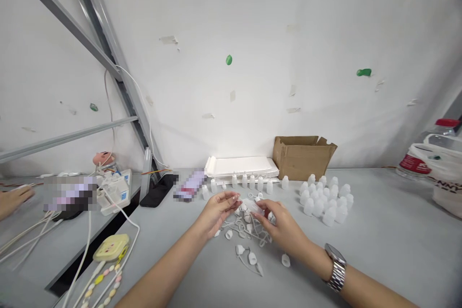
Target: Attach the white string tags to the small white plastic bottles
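Observation:
Near the middle of the table, my right hand [279, 219] grips a translucent white plastic shell [252, 207] between thumb and fingers. My left hand [221, 209] is pinched closed at the shell's left end; what its fingertips hold is too small to make out. Under and around both hands lies a loose pile of white corded pieces [240, 226] with small caps. One capped piece [252, 258] rests in front of the pile, and a single white cap [286, 260] sits below my right hand. Behind my hands stands a row of small white bottle-shaped pieces [252, 182].
Several translucent shells [325, 199] stand grouped at right. A cardboard box [301, 159] and stacked white trays [241, 167] are against the wall. Phones [159, 190], cables, a power strip [117, 195] and a beaded strap [111, 293] lie left. Another person's hand [14, 200] shows far left.

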Demonstrator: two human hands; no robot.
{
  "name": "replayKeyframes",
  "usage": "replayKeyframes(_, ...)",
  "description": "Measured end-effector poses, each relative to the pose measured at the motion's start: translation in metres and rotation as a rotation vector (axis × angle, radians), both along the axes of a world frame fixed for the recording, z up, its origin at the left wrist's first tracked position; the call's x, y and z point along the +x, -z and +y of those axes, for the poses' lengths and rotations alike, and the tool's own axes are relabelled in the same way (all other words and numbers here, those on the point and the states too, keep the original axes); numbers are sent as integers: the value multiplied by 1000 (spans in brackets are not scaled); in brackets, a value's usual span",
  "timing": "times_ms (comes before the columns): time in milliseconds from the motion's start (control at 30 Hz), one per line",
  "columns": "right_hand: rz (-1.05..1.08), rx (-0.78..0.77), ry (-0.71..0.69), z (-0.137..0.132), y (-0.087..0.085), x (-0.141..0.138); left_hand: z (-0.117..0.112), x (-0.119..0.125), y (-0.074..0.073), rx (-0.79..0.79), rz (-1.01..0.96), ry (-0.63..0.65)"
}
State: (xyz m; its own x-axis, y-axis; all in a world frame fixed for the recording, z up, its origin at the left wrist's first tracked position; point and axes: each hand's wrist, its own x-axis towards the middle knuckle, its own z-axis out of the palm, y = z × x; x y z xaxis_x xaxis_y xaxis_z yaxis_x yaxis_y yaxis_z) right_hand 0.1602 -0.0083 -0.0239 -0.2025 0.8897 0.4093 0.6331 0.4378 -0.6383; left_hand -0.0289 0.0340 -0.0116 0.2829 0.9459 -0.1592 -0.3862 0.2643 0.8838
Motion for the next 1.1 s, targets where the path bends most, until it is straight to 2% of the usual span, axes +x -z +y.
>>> replayKeyframes(167,0,-13,-1,-1,2,0,4,0,5,-23,-5,-100)
replayKeyframes(367,-2,-17,-75,-5,-2,-4,-2,5,6,34,88,-148)
replayKeyframes(500,-2,-12,-84,-6,-2,-5,-9,10,4,120,183,-95)
replayKeyframes(833,-15,7,-32,-4,-3,-5,-12,10,2,193,192,31)
replayKeyframes(1100,-22,18,-13,-3,0,-4,-8,9,6,191,170,19)
